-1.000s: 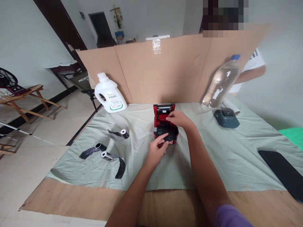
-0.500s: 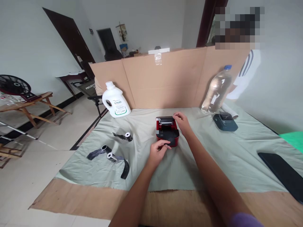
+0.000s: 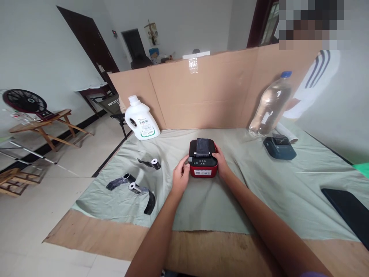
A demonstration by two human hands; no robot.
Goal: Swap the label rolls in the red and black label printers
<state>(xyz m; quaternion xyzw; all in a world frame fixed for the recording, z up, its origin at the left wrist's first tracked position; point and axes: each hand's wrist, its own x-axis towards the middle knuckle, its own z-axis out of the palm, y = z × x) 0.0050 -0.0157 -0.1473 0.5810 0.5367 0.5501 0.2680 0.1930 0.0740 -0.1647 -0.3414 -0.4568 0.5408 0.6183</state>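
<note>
A small red and black label printer stands on the green cloth in front of me. Its lid is down, and a strip of black ribbon comes out of the slot and lies back over the lid. My left hand grips the printer's left side, fingers bent against it. On the opposite side, my right hand holds the edge, its thumb near the front of the lid. To the left lie a black roll and two more rolls, a dark roll and a white-ended roll, with loose black tails.
Behind stands a cardboard screen, with a white jug at left and a water bottle at right. A dark blue device and a phone lie at right. A person in a white sleeve is beyond the screen.
The printer's lid has swung from open to shut, with the black strip now showing on top. My left hand moved from the front to the left side; my right hand came down the right side.
</note>
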